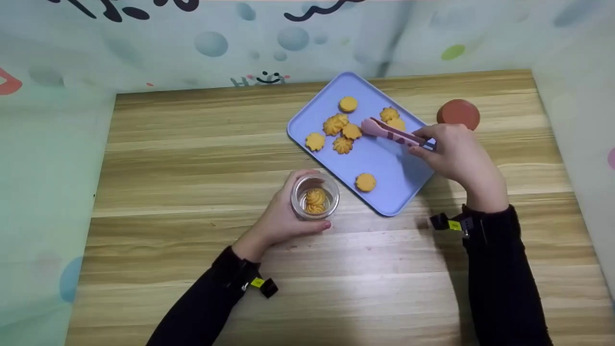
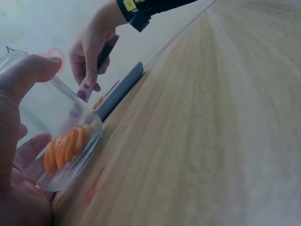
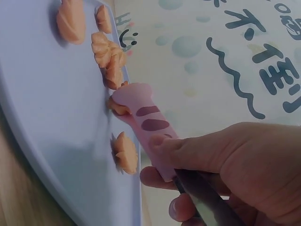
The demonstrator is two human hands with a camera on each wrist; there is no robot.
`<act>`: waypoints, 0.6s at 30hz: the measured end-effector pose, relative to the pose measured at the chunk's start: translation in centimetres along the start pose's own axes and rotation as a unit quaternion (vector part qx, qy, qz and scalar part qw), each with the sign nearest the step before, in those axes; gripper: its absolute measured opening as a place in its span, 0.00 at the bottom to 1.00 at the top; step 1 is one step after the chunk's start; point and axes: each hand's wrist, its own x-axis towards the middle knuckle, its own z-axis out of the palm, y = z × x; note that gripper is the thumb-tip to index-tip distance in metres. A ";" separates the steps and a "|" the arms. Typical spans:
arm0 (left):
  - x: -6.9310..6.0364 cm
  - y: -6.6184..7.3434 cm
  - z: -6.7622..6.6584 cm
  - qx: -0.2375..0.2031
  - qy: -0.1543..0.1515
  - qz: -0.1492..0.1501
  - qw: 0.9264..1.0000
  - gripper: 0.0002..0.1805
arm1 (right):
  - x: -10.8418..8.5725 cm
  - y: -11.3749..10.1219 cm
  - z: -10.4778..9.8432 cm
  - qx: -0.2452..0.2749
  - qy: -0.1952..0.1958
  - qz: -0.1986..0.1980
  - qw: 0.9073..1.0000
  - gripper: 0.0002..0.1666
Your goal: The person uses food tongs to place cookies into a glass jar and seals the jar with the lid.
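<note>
My left hand [image 1: 276,216] grips a clear jar [image 1: 336,198] over the table, thumb on the near side, fingers around the far side. Piped cookies [image 1: 315,201] lie at the jar's bottom. The right hand [image 1: 463,158] holds pink paw-tipped tongs [image 1: 391,134] above a blue tray [image 1: 377,158]. In the right wrist view, the tongs' tips reach a cookie [image 3: 119,107] and partly cover it; whether they clamp it I cannot tell. Several more golden cookies [image 1: 335,124] are spread over the tray, one of them [image 1: 365,182] near its front corner.
A round reddish-brown lid-like disc [image 1: 459,113] sits to the right of the tray, just beyond the right hand. The wood-grain table [image 1: 192,182] extends left and in front. Printed curtain-like sheets [image 1: 259,43] border its back and sides.
</note>
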 end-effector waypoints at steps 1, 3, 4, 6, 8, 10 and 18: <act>0.0 0.0 0.0 0.003 0.001 0.001 1.000 0.56 | 0.0 -0.1 -0.1 0.002 0.002 0.001 1.000 0.16; 0.0 0.1 0.0 0.006 0.001 0.004 1.000 0.56 | 0.0 -0.3 -0.3 0.005 0.010 0.001 1.000 0.16; 0.0 0.1 0.0 0.008 0.002 0.003 1.000 0.56 | -0.1 -0.5 -0.4 0.007 0.014 -0.001 1.000 0.17; -0.1 0.1 0.0 0.009 0.002 0.002 1.000 0.57 | -0.2 -0.8 -0.6 0.009 0.023 -0.010 1.000 0.17; -0.1 0.2 0.0 0.008 0.003 -0.001 1.000 0.57 | -0.5 -1.2 -0.9 0.009 0.035 -0.028 0.999 0.17; -0.1 0.2 0.0 0.005 0.003 -0.004 1.000 0.57 | -0.8 -1.6 -1.1 0.010 0.048 -0.054 0.997 0.16; 0.0 0.0 0.0 -0.005 0.004 -0.003 1.000 0.56 | -2.2 -3.8 -2.5 0.045 0.066 -0.244 0.967 0.18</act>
